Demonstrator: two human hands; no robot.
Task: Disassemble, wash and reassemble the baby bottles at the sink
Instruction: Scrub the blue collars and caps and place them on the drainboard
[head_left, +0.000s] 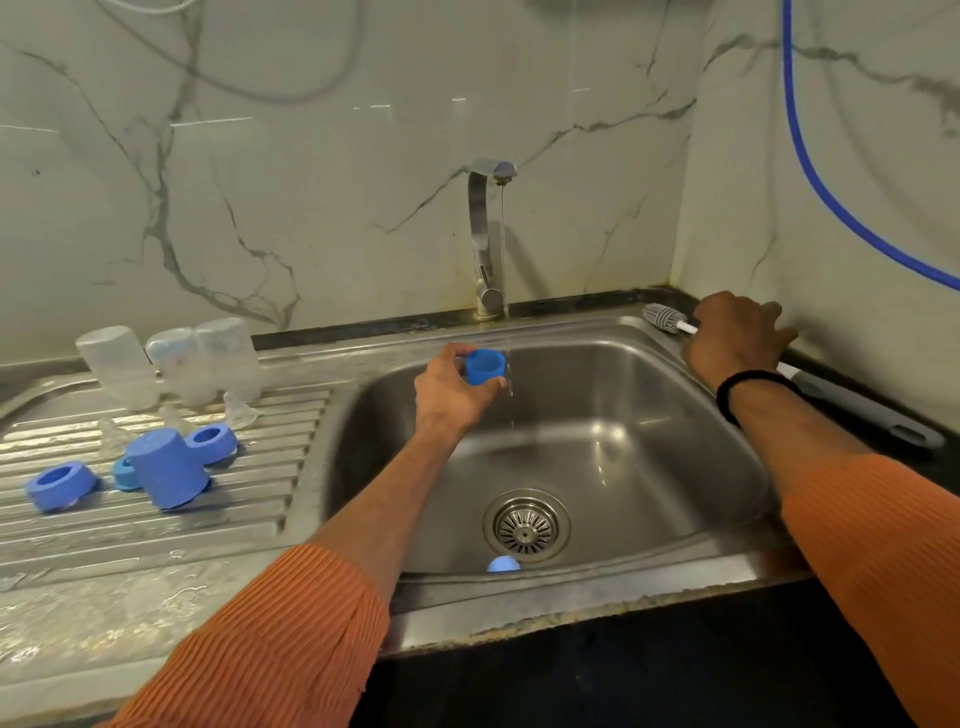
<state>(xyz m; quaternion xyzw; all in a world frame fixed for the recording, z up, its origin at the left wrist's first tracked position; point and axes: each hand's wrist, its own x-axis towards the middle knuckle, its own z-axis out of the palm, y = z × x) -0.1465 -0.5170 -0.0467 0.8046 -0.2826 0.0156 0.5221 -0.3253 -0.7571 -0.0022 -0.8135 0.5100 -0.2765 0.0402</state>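
Observation:
My left hand (449, 392) holds a blue bottle cap (484, 366) over the sink (675, 415), just left of the thin stream from the tap (485, 234). My right hand (735, 338) lies on the bottle brush (665, 318) at the sink's back right rim, its fingers over the white handle. Three clear bottles (171, 364) stand upside down on the drainboard (104, 519). In front of them lie clear teats (240, 410), blue collar rings (60, 486) and a larger blue cap (167, 474). Another blue piece (503, 565) lies in the sink near the drain (525, 526).
Water runs from the tap. A blue hose (826, 182) hangs on the right wall. A grey handled tool (872, 415) lies on the dark counter right of the sink. The marble wall stands close behind the tap.

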